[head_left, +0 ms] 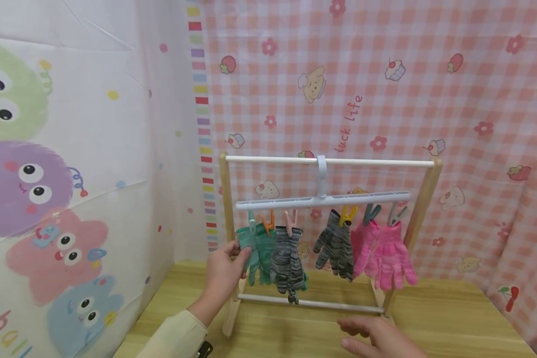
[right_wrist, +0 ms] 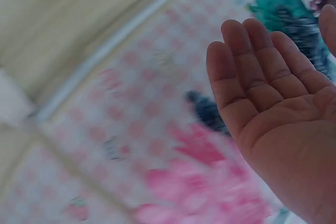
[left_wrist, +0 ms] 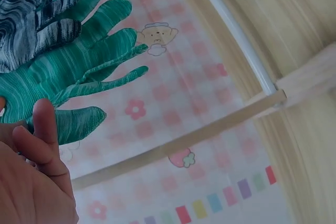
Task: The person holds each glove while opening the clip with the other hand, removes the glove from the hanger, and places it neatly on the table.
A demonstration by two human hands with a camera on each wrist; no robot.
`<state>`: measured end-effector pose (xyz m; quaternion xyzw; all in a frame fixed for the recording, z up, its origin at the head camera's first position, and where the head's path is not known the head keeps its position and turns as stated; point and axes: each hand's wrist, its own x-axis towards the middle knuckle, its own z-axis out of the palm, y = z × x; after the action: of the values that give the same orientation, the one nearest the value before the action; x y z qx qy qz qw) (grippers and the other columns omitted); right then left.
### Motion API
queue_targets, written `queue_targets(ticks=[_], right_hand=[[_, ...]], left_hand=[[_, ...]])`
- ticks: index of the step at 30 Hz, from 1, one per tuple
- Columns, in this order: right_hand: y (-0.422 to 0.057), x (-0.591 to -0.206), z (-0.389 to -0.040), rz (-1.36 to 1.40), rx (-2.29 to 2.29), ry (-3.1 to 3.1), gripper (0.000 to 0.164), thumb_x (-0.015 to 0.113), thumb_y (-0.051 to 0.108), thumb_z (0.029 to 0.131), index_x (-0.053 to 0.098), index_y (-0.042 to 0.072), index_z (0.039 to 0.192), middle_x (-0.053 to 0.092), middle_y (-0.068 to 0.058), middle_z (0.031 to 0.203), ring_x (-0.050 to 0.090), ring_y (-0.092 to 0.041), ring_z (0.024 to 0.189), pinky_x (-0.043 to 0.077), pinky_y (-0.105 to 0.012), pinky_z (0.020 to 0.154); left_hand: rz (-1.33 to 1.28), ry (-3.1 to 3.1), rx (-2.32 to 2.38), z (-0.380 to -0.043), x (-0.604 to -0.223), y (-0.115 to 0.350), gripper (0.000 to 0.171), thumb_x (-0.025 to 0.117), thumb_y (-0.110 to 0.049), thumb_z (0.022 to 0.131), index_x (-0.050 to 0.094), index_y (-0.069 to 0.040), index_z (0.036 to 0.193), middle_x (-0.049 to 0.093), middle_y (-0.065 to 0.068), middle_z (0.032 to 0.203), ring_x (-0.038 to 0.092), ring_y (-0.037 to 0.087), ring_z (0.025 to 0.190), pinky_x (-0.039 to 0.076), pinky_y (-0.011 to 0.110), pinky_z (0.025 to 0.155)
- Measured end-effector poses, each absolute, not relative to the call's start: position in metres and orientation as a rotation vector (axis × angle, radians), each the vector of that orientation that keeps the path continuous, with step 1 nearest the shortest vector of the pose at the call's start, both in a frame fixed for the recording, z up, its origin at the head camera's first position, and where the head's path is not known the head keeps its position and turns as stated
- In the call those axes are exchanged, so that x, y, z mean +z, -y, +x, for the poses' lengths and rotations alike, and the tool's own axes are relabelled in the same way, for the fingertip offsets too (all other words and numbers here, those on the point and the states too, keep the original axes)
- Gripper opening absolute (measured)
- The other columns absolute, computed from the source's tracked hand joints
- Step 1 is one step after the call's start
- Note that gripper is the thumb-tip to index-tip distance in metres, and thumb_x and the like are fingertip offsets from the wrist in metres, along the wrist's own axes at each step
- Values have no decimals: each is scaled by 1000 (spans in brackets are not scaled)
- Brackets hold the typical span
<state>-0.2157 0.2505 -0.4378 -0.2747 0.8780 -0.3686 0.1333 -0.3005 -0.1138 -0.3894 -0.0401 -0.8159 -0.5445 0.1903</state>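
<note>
My left hand [head_left: 223, 268] pinches the edge of a green knitted glove [head_left: 264, 256] at the left end of a pale blue hanger [head_left: 279, 203]. In the left wrist view, its fingers curl at the cuff of the green glove [left_wrist: 63, 72], partly out of frame. A mint clothespin [head_left: 252, 223] and an orange clothespin [head_left: 269, 223] are at the green gloves' tops. Beside them hangs a grey-black glove [head_left: 286, 258] under a pink clothespin [head_left: 291, 222]. My right hand [head_left: 380, 338] is held low in front of the rack, fingers extended, holding nothing; its palm [right_wrist: 294, 140] shows in the right wrist view.
Farther right hang another grey-black glove [head_left: 335, 248] by a yellow clothespin [head_left: 349, 215] and pink gloves [head_left: 391, 253]. The hanger hooks over the white top bar [head_left: 273, 159] of a wooden-legged rack standing on a wood-grain table [head_left: 295, 333]. Patterned cloths line the back and left.
</note>
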Motion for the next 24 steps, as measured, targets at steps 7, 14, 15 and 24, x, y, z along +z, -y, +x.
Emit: queue_targets(ticks=[7, 14, 15, 24], right_hand=[[-202, -393, -203, -931, -1185, -2470, 44, 61, 31, 110, 62, 9, 149, 73, -13, 136, 73, -19, 118, 60, -24, 90], [-157, -361, -204, -1071, -1325, -2505, 47, 63, 34, 109, 59, 11, 151, 78, -4, 125, 72, -4, 106, 61, -25, 86], [-151, -358, -206, -1075, -1351, -2513, 49, 63, 33, 109, 58, 10, 152, 79, -4, 124, 73, -4, 105, 61, -25, 86], [-107, -330, -221, -992, -1571, -2429, 66, 65, 31, 109, 38, 13, 166, 81, -6, 117, 78, -15, 98, 63, -28, 83]], left_hand=[[-143, 2308, -1511, -289, -386, 128, 17, 76, -19, 101, 77, -3, 105, 79, 16, 98, 65, 13, 51, 58, 26, 51], [-175, 2362, -1382, -276, -382, 144, 12, 79, -18, 99, 79, -9, 106, 78, 11, 96, 66, 19, 54, 55, 24, 50], [-182, 2368, -1340, -275, -381, 146, 12, 79, -19, 98, 79, -10, 105, 78, 10, 94, 65, 19, 54, 53, 25, 49], [-314, 2366, -979, -261, -359, 169, 13, 82, -24, 95, 81, -14, 104, 81, 5, 88, 57, 4, 58, 42, 22, 49]])
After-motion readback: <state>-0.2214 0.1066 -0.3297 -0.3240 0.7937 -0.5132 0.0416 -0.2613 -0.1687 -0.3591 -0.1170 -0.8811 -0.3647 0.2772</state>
